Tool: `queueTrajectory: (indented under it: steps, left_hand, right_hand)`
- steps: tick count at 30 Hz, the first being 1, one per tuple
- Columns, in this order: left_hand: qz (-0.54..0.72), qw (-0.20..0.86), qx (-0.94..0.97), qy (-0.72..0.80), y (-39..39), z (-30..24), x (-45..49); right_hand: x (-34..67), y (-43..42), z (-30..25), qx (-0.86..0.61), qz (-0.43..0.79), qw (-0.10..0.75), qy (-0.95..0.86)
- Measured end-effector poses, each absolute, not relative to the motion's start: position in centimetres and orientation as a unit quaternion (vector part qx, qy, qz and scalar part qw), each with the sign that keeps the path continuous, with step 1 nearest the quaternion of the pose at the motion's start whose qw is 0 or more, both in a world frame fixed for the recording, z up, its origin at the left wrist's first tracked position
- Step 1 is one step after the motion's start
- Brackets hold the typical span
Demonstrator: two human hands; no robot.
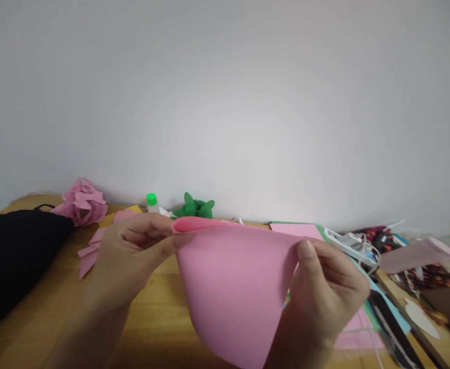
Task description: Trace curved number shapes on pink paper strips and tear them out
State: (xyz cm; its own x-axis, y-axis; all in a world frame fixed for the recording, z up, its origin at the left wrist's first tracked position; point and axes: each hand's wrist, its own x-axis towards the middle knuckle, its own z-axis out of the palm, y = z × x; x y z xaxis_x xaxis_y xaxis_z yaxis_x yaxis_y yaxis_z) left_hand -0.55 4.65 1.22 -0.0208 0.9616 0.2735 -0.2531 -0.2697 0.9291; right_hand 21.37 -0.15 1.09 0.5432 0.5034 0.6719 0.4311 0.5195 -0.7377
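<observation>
Between my two hands a pink sheet of paper (236, 287) is held up above the wooden table (151, 318). Its top edge bends over in a soft loop at the left, and the lower part hangs in a curve. My left hand (133, 256) pinches the looped left end between thumb and fingers. At the upper right corner, my right hand (325, 282) grips the paper with the thumb on the near side. The sheet's bottom tip runs out of view behind my right wrist.
Against the wall stand a pink paper flower (83, 202), a green-capped glue stick (152, 202) and a green paper piece (198, 207). A black bag (21, 256) lies at left. To the right are a white power strip (348, 246), coloured sheets (296, 230) and a rolled pink tube (417, 254).
</observation>
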Motion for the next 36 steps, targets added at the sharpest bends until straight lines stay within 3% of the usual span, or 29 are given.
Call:
queueTrajectory:
  steps: [8,22,31,36]
  left_hand:
    - [0.568,0.534,0.549,0.301,3.1,1.3,1.0]
    - [0.615,0.522,0.485,0.338,0.6,3.3,1.9]
    - [0.624,0.498,0.491,0.348,-0.1,3.5,0.9]
    - [0.568,0.553,0.534,0.294,-0.3,3.8,0.2]
  right_hand:
    - [21.6,-1.5,1.9,-0.466,-0.006,0.750,-0.470]
    - [23.3,-5.2,3.8,-0.446,-0.087,0.785,-0.421]
    - [22.8,-6.5,5.2,-0.442,-0.074,0.756,-0.477]
    - [23.0,-6.5,5.9,-0.468,-0.034,0.732,-0.494]
